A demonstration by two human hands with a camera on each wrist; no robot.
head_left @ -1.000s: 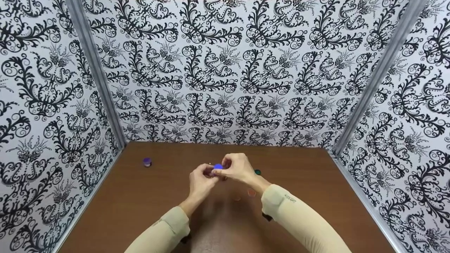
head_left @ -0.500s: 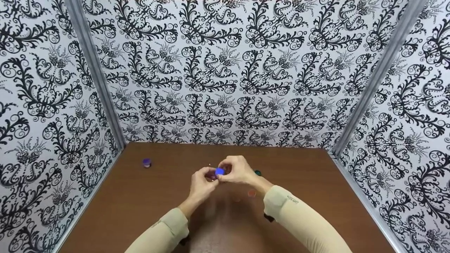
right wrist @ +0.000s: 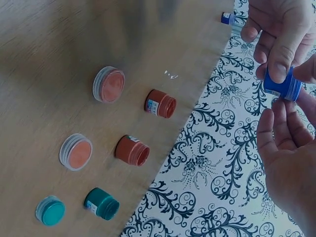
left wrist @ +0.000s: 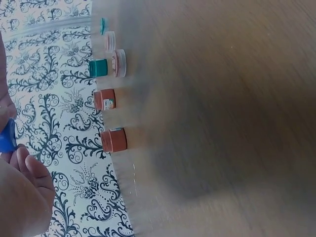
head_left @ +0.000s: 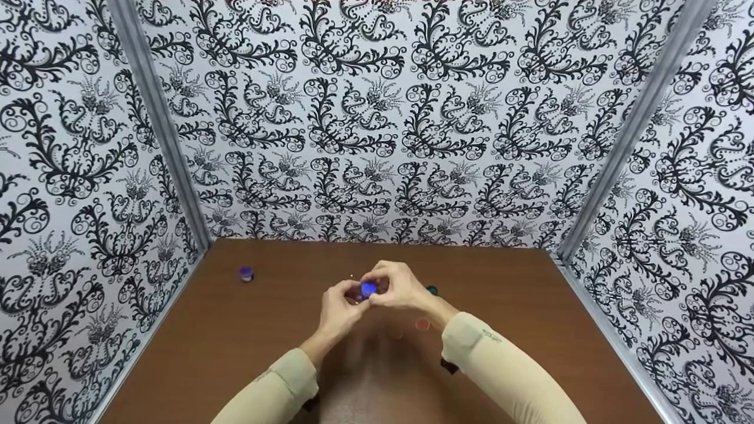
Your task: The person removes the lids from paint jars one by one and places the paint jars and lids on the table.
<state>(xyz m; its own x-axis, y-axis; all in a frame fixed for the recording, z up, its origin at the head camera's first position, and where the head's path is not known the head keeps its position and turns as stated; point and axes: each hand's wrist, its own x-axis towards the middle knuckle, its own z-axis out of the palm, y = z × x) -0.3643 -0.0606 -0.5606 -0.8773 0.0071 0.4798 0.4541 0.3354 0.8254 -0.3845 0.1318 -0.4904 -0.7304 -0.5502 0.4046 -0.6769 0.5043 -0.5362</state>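
A small blue paint jar (head_left: 369,289) is held between both hands above the middle of the table. My left hand (head_left: 340,307) grips its body; in the right wrist view the left thumb (right wrist: 280,66) lies across the blue side. My right hand (head_left: 400,285) pinches the jar at its ribbed, translucent end, which looks like a screw lid. Fingers hide part of that end. In the left wrist view only a piece of the blue jar shows at the left edge.
Beside the hands stand two uncapped orange-brown jars (right wrist: 132,150) and an uncapped green jar (right wrist: 102,203). Two orange lids (right wrist: 109,85) and a green lid (right wrist: 50,211) lie near them. Another blue-purple jar (head_left: 246,274) stands at the far left. Patterned walls (head_left: 377,118) enclose the table.
Both hands have come slightly lower and nearer with the blue jar, and it has tilted a little between the fingers. The things on the table have not moved.
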